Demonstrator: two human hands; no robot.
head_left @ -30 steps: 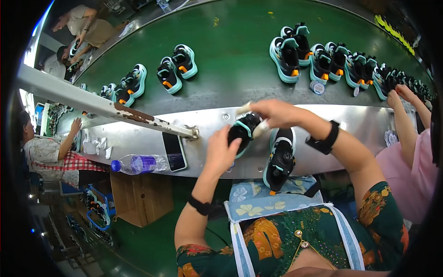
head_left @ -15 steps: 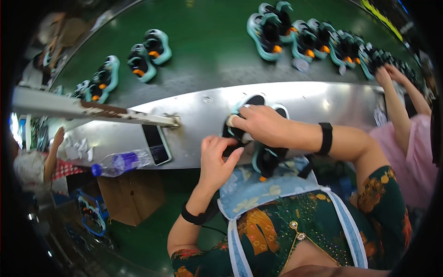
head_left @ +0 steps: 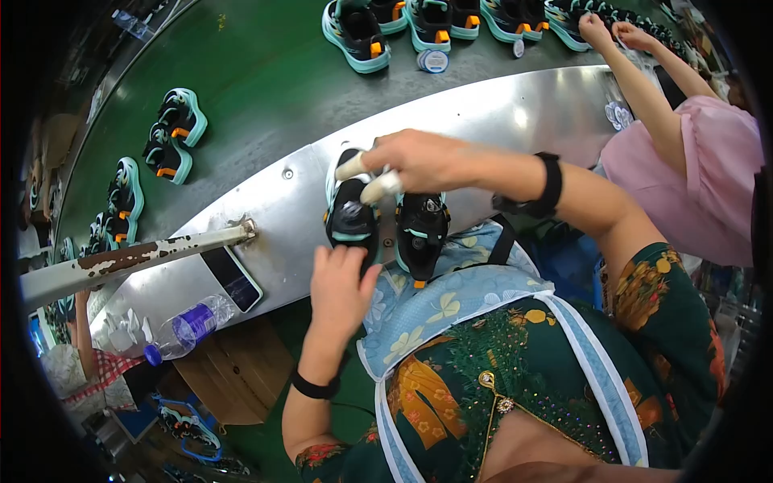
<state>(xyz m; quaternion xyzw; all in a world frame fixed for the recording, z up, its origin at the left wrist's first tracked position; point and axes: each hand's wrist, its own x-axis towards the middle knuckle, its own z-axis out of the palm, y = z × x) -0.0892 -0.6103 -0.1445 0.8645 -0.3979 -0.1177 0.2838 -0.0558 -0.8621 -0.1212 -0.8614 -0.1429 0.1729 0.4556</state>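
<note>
On the metal ledge in front of me lie two black sneakers with mint-green soles side by side. My left hand (head_left: 340, 286) grips the heel end of the left sneaker (head_left: 352, 216), fingers and thumb around its back. Over that sneaker's front part hovers my right hand (head_left: 415, 167), pale covers on its fingertips. Its thumb and finger are apart, with nothing visible between them. The right sneaker (head_left: 421, 229) stands untouched beside it, an orange tab at its heel.
Rows of similar sneakers (head_left: 354, 39) stand on the green surface (head_left: 258, 80) beyond. At left are a worn metal bar (head_left: 153, 256), a phone (head_left: 233, 280), a plastic bottle (head_left: 193, 326) and a cardboard box (head_left: 233, 370) below. A person in pink (head_left: 684, 169) works at right.
The view has shifted, so the ledge and shoes sit differently. My right hand has lifted from the sneaker and its fingers have parted. My left hand has moved onto the heel.
</note>
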